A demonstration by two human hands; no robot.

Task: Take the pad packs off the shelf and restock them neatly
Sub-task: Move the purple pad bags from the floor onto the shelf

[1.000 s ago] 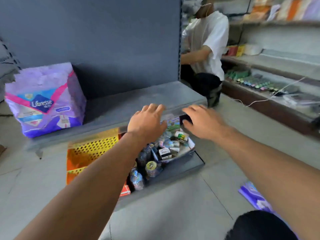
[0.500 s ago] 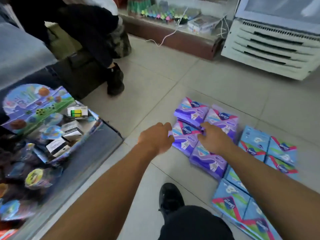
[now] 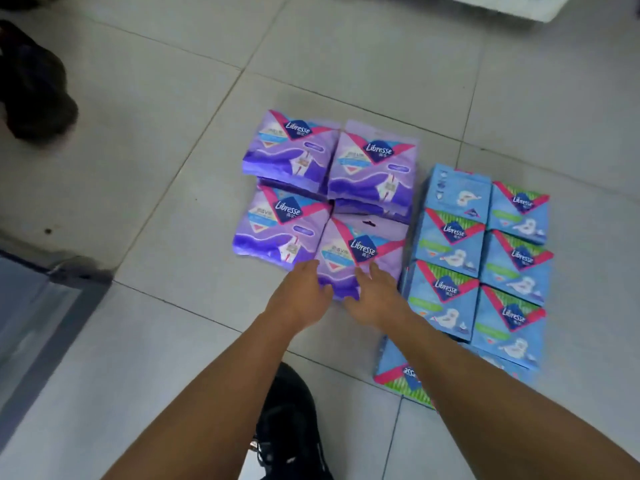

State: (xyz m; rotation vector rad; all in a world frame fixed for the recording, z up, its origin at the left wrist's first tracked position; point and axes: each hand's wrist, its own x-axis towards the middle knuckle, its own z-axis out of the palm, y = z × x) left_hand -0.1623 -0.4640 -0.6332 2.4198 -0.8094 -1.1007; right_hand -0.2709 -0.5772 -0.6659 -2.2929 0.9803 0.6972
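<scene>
Several purple Libresse pad packs point(image 3: 372, 168) lie on the tiled floor in a two-by-two block, stacked two high at the back. Both my hands reach to the nearest purple pack point(image 3: 360, 247) at the block's front right. My left hand point(image 3: 301, 299) touches its near left corner with fingers fairly straight. My right hand point(image 3: 375, 299) lies on its near right edge, fingers extended. A strip of the pack shows between the two hands. Several blue Libresse packs point(image 3: 450, 237) lie in two columns directly to the right.
A grey shelf base point(image 3: 38, 323) juts in at the lower left. My black shoe point(image 3: 291, 424) stands on the tiles below my arms. Another person's dark shoe point(image 3: 34, 95) is at the upper left. A white unit's edge point(image 3: 502, 5) shows at the top right.
My view swung from the shelf and its box of small goods down to the floor packs. Both hands moved from the rear purple packs to the nearest one.
</scene>
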